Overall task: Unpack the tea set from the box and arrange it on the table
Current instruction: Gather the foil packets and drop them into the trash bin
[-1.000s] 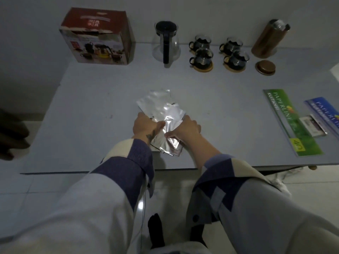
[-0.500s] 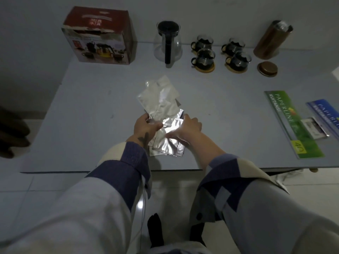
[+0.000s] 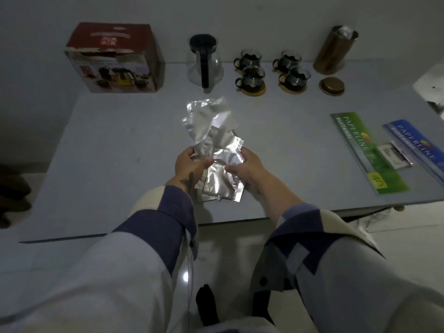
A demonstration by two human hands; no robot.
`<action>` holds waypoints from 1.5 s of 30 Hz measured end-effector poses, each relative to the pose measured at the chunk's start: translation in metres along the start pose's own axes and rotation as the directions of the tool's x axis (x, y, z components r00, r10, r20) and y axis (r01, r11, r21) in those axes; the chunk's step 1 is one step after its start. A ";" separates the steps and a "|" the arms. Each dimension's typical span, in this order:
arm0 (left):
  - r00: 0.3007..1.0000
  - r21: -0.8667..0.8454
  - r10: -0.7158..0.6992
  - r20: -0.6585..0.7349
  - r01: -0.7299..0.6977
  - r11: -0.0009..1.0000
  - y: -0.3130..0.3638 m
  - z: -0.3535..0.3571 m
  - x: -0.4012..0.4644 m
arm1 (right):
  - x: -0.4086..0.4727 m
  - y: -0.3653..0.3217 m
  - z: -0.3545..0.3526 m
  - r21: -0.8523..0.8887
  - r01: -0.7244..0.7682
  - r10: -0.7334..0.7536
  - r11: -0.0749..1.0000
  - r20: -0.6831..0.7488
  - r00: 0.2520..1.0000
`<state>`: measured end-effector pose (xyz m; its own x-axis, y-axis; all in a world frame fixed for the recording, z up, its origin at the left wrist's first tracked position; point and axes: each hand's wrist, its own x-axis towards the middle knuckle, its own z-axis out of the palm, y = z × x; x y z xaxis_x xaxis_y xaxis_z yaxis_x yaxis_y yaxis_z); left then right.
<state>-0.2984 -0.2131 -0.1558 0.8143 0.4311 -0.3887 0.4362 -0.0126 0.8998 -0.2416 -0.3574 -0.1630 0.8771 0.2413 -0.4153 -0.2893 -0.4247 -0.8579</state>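
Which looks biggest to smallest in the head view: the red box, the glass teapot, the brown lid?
1. red box
2. glass teapot
3. brown lid
All three stand along the table's far edge, so nearness hardly skews this.

Desk [image 3: 288, 145] carries everything. Back edge, left to right: box [image 3: 113, 60], pot [image 3: 204, 61], four cups [image 3: 272, 69] in two pairs on coasters, canister [image 3: 336, 52] tilted against the wall. Lid [image 3: 331, 85] lies flat just in front of the canister, right of the cups. Centre of desk, in front of the pot: foil packets [image 3: 211, 131] fanned in an overlapping stack, held between left hand [image 3: 189, 164] and right hand [image 3: 245, 167] near the front edge. Right side: two booklets [image 3: 365, 150] side by side, a small card [image 3: 394, 156] lying across the gap between them. Far right edge: sheet [image 3: 432, 90], partly out of view.
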 end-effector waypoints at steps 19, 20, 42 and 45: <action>0.881 0.037 0.274 0.384 -0.312 0.949 0.082 0.228 -0.083 | -0.100 0.063 -0.225 0.285 0.082 0.062 0.955 -0.461 0.885; 0.865 0.028 0.276 0.419 -0.316 0.948 0.083 0.251 -0.095 | -0.112 0.072 -0.246 0.290 0.084 0.074 0.953 -0.491 0.868; 0.524 0.192 0.116 0.844 -0.497 0.846 -0.043 0.672 -0.324 | -0.320 0.393 -0.524 0.538 -0.019 0.514 0.843 -0.792 0.329; 0.464 0.198 0.085 0.882 -0.527 0.826 -0.083 0.711 -0.321 | -0.309 0.447 -0.526 0.548 -0.035 0.538 0.836 -0.803 0.258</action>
<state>-0.3232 -0.9920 -0.2468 0.7522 -0.5969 -0.2791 0.0071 -0.4161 0.9093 -0.4400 -1.0811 -0.2588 0.3781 -0.8668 -0.3253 -0.4830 0.1151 -0.8680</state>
